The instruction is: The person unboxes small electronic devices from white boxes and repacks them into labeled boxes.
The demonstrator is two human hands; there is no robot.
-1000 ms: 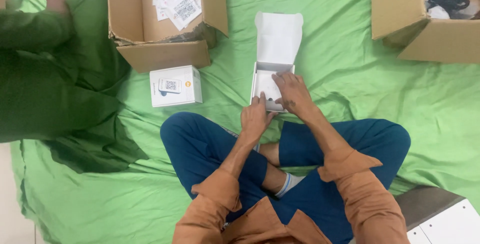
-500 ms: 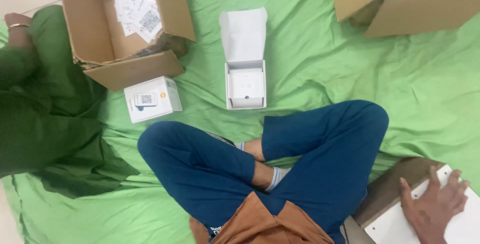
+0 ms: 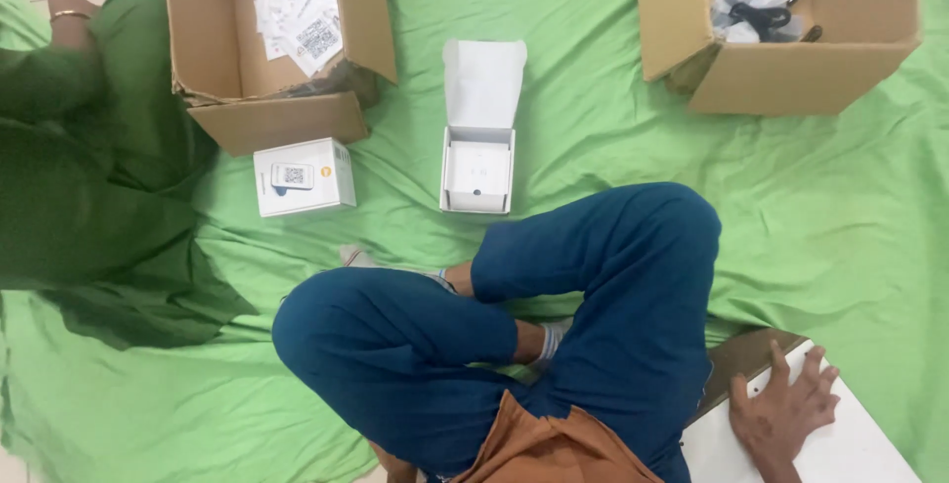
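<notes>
The right hand (image 3: pixel 783 406) lies flat, palm down with its fingers spread, on a white flat slab (image 3: pixel 840 448) at the person's right hip; it grips nothing, only rests on the top face near the slab's upper left corner, where the white meets a brown board (image 3: pixel 736 364) lying partly beneath it. The left hand is out of view, so whether it holds anything cannot be told. The slab runs off the lower edge of the view; its long axis seems to slant from beside the knee down and away to the right, its near corner pointing toward the crossed legs in blue trousers (image 3: pixel 514 325) just left of the hand. To shift such a flat piece well, I judge the fingers would do better hooked over an edge than pressing on the face, since a flat palm can only slide it. Well ahead of the hand, past the knee, a small white box (image 3: pixel 478 175) stands open on the green cloth (image 3: pixel 593 127), its lid tipped back away from the person and its long axis running straight outward. Farther left lies a closed white carton (image 3: pixel 304 177), beyond it a cardboard box of paper leaflets (image 3: pixel 267 38). Far ahead of the hand sits another cardboard box holding bagged items (image 3: pixel 781 28). At the far left a second person in green clothing (image 3: pixel 89 167) sits.
</notes>
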